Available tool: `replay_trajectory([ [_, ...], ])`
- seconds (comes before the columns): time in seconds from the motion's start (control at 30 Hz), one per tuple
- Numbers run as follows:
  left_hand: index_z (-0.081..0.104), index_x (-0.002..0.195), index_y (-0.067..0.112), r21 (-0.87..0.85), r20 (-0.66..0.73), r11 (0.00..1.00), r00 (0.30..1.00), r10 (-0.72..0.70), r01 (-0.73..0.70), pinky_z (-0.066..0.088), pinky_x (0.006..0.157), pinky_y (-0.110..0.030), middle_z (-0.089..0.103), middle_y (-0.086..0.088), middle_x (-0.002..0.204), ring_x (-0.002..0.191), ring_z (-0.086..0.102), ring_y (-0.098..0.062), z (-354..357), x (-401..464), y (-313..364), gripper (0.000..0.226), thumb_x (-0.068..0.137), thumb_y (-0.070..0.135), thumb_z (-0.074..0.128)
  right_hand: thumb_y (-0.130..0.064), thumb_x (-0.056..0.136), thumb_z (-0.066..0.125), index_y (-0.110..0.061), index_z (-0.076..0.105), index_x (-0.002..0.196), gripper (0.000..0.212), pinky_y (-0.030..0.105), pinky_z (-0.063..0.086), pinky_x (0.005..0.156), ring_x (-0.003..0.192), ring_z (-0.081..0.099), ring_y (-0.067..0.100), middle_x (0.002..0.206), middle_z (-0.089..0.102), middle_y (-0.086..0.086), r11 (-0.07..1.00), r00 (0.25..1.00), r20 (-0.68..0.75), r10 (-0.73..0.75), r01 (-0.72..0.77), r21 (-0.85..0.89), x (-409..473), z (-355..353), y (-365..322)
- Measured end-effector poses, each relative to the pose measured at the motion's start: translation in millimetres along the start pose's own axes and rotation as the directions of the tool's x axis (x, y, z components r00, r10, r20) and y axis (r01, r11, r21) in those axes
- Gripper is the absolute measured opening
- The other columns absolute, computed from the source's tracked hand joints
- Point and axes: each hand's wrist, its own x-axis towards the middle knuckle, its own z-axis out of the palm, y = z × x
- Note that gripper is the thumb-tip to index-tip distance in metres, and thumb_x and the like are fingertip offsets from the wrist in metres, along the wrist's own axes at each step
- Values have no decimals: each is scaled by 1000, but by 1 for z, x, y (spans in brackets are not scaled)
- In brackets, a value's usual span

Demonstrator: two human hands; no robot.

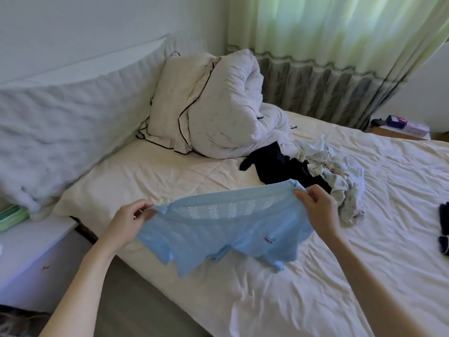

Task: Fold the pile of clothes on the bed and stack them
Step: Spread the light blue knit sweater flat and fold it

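We see a light blue knit top [218,229] held up over the near part of the bed [364,263], stretched between both hands. The left hand [131,218] pinches the top's left upper corner, its fingers [143,206] curled round the edge of the knit. The right hand [318,205] grips the right upper corner in the same way, fingers bent over the fabric and thumb pressed against it. The top hangs from these two corners, its lower hem drooping and rumpled, the right part of it touching the cream sheet. A small dark mark shows near its lower right side.

Farther off, right of centre, we see the pile of clothes [323,166] lying on the bed: a dark navy garment [272,161] on the left, touching a pale crumpled garment [340,173] on the right. Beyond the pile, a bunched white duvet [230,117] leans against a pillow [170,105] with dark piping. At the right edge of the bed lies another dark item [444,227], partly cut off. A white nightstand [31,251] stands at the near left, and green curtains [328,32] hang at the far side.
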Motion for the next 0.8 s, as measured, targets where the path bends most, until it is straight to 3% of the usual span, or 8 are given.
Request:
replay_trajectory([
  [0.13, 61, 79, 21, -71, -314, 997, 949, -20, -3, 35, 55, -7, 61, 3, 72, 68, 53, -11, 12, -44, 19, 11, 89, 19, 62, -22, 82, 71, -10, 49, 61, 32, 14, 29, 46, 49, 36, 7, 54, 41, -4, 995, 998, -18, -64, 65, 77, -31, -30, -14],
  [0.27, 60, 80, 21, -116, -539, 989, 842, 15, -92, 36, 53, -2, 60, 14, 73, 67, 55, 8, 23, -98, 58, 11, 89, 26, 62, -21, 80, 72, -5, 49, 59, 35, 14, 25, 46, 48, 33, 6, 50, 34, -3, 980, 983, -59, -174, 179, 88, -65, -80, -25],
  [0.33, 60, 80, 19, -93, -630, 986, 775, 51, -141, 35, 55, 1, 57, 18, 72, 65, 52, 17, 26, -124, 77, 11, 88, 25, 63, -22, 80, 72, -12, 48, 57, 35, 14, 27, 49, 49, 35, 7, 51, 35, -6, 966, 962, -103, -251, 257, 42, -84, -106, -30],
  [0.4, 60, 82, 20, -82, -681, 981, 728, 75, -178, 34, 56, 2, 57, 18, 73, 64, 51, 15, 25, -147, 97, 10, 87, 28, 64, -24, 80, 72, -23, 40, 57, 39, 16, 29, 53, 52, 37, 8, 54, 36, -11, 942, 928, -163, -335, 336, -21, -102, -130, -37],
  [0.5, 63, 86, 17, -59, -733, 971, 671, 116, -233, 34, 59, 2, 60, 7, 77, 69, 49, 2, 16, -173, 122, 13, 84, 29, 67, -26, 80, 72, -18, 45, 64, 33, 22, 26, 60, 60, 40, 16, 61, 42, -8, 912, 872, -268, -409, 401, -90, -121, -161, -48],
  [0.67, 66, 90, 6, 15, -768, 955, 607, 201, -297, 35, 62, 0, 55, 22, 70, 68, 50, 17, 5, -191, 149, 21, 80, 25, 71, -29, 81, 70, -5, 59, 76, 27, 28, 32, 74, 72, 44, 16, 74, 53, 0, 864, 782, -373, -499, 481, -148, -128, -189, -64],
  [0.73, 66, 92, 4, 50, -773, 950, 591, 232, -307, 35, 64, -1, 55, 19, 75, 69, 49, 18, 3, -191, 152, 25, 80, 26, 71, -29, 81, 68, -4, 60, 79, 27, 27, 30, 74, 72, 45, 18, 75, 56, 5, 848, 755, -392, -526, 501, -173, -126, -191, -66],
  [0.8, 66, 93, 3, 110, -767, 944, 578, 280, -311, 35, 68, -6, 61, 3, 79, 72, 50, 14, 3, -186, 151, 26, 81, 26, 70, -29, 81, 67, -3, 62, 82, 27, 27, 29, 74, 73, 49, 24, 77, 58, 10, 836, 734, -402, -547, 508, -209, -120, -187, -64],
])
